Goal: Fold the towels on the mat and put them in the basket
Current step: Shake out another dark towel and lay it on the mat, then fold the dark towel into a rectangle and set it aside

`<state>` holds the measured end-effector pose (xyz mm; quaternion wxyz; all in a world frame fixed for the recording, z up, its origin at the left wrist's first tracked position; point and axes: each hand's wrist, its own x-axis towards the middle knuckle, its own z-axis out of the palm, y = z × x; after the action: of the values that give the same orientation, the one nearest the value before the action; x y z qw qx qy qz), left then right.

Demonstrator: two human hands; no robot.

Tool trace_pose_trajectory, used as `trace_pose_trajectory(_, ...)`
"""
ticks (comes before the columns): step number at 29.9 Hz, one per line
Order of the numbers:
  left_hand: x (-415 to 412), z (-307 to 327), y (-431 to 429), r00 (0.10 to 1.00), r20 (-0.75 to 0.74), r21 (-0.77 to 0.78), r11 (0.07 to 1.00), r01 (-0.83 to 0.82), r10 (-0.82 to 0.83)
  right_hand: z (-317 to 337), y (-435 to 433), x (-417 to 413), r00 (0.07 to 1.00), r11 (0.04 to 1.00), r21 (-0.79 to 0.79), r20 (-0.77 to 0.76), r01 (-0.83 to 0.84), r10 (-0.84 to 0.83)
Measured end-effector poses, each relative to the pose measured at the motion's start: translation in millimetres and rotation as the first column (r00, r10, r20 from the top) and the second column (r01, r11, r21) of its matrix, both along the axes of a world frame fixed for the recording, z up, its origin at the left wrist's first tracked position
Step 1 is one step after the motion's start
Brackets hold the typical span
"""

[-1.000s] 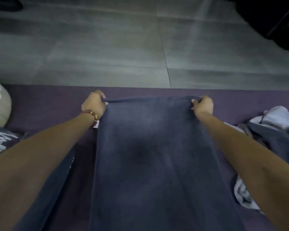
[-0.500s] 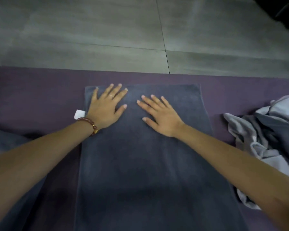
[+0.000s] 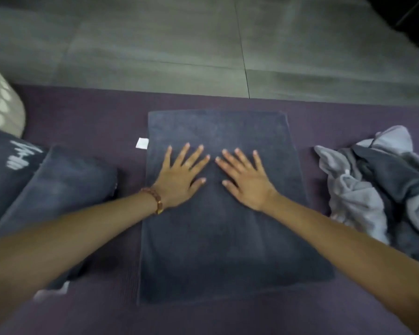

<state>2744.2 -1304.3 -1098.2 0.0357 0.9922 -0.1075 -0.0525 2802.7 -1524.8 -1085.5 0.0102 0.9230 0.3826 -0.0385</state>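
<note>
A dark blue towel [image 3: 228, 238] lies flat and folded into a rectangle on the purple mat [image 3: 87, 117]. A small white tag [image 3: 142, 143] sticks out at its far left corner. My left hand [image 3: 182, 176] and my right hand [image 3: 246, 178] both rest palm down on the towel's far half, fingers spread, fingertips nearly touching. At the far left edge stands the pale basket [image 3: 0, 100] with round holes, only partly in view.
A heap of crumpled grey and dark towels [image 3: 377, 184] lies on the mat to the right. On the left lies another dark blue folded cloth [image 3: 58, 184], beside dark fabric with white print [image 3: 17, 155]. Grey floor tiles [image 3: 155, 44] lie beyond the mat.
A second ago both hands held the towel's far edge up; they then laid it down and now press flat on it, having slid a little toward me and closer together.
</note>
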Motion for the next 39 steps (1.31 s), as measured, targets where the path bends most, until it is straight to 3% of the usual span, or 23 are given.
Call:
trace_pose_trajectory(2, -51.9, -7.1, 1.2, 0.998, -0.062, 0.014, 1.000, -0.006, 0.007, -8.4, -33.4, -49.3, 0.990, 0.988, -0.067, -0.022, -0.143, 0.142)
trace_pose_trajectory(3, -72.6, -9.2, 5.4, 0.996, -0.068, 0.009, 0.999, -0.053, 0.053, -14.0, -57.7, -68.1, 0.993, 0.990, -0.072, -0.031, -0.119, 0.117)
trace_pose_trajectory(5, -105.3, -6.5, 14.0, 0.987, -0.095, 0.001, 0.992, -0.126, 0.126, -17.6, -105.8, -97.5, 0.994, 0.994, 0.006, -0.034, 0.106, -0.106)
trace_pose_trajectory(8, -141.0, -2.5, 16.7, 0.973, -0.151, -0.025, 0.983, -0.182, 0.177, -13.6, -155.6, -131.1, 0.880, 0.879, 0.081, -0.117, 0.470, -0.460)
trace_pose_trajectory(12, -169.8, 7.3, 4.1, 0.922, -0.272, -0.048, 0.953, -0.299, 0.275, -10.5, -165.5, -167.3, 0.736, 0.716, 0.174, -0.188, 0.677, -0.650)
trace_pose_trajectory(14, -183.3, 19.6, -11.4, 0.882, -0.307, -0.174, 0.890, -0.422, 0.358, -5.8, -161.0, -179.7, 0.643, 0.577, 0.295, -0.230, 0.762, -0.731)
trace_pose_trajectory(15, -189.9, 25.3, -19.8, 0.848, -0.310, -0.301, 0.802, -0.516, 0.429, -6.5, -160.3, -184.4, 0.583, 0.493, 0.343, -0.245, 0.799, -0.774)
trace_pose_trajectory(18, -204.4, 32.6, -33.1, 0.653, -0.431, -0.589, 0.354, -0.726, 0.623, -2.0, -160.0, -192.3, 0.409, 0.249, 0.405, -0.380, 0.880, -0.830)
trace_pose_trajectory(20, -211.2, 32.1, -38.2, 0.526, -0.559, -0.595, 0.131, -0.793, 0.641, 2.2, -161.5, -191.6, 0.336, 0.143, 0.386, -0.497, 0.911, -0.800)
trace_pose_trajectory(22, -216.6, 30.1, -40.0, 0.450, -0.624, -0.566, 0.027, -0.824, 0.639, 5.5, -164.1, -188.9, 0.335, 0.137, 0.382, -0.521, 0.914, -0.785)
trace_pose_trajectory(24, -223.5, 27.2, -38.1, 0.428, -0.630, -0.548, 0.021, -0.836, 0.648, 7.5, -166.9, -186.0, 0.352, 0.175, 0.372, -0.485, 0.911, -0.800)
trace_pose_trajectory(27, -235.0, 23.9, -32.7, 0.451, -0.589, -0.452, 0.189, -0.872, 0.670, 10.9, -167.7, -183.6, 0.336, 0.231, 0.266, -0.477, 0.936, -0.812)
trace_pose_trajectory(31, -245.2, 27.7, -37.0, 0.434, -0.584, -0.325, 0.292, -0.899, 0.686, 18.0, -171.0, -180.1, 0.390, 0.331, 0.209, -0.427, 0.920, -0.816)
trace_pose_trajectory(33, -245.8, 32.4, -39.5, 0.446, -0.589, -0.402, 0.234, -0.885, 0.674, 20.6, -172.9, -178.5, 0.357, 0.274, 0.237, -0.462, 0.932, -0.812)
trace_pose_trajectory(36, -244.7, 43.2, -40.0, 0.436, -0.633, -0.555, 0.018, -0.832, 0.640, 20.9, -172.5, -178.0, 0.315, 0.170, 0.311, -0.513, 0.935, -0.798)
trace_pose_trajectory(39, -247.9, 48.8, -37.5, 0.429, -0.598, -0.577, 0.007, -0.816, 0.677, 19.0, -168.7, -180.8, 0.291, 0.086, 0.370, -0.547, 0.925, -0.784)
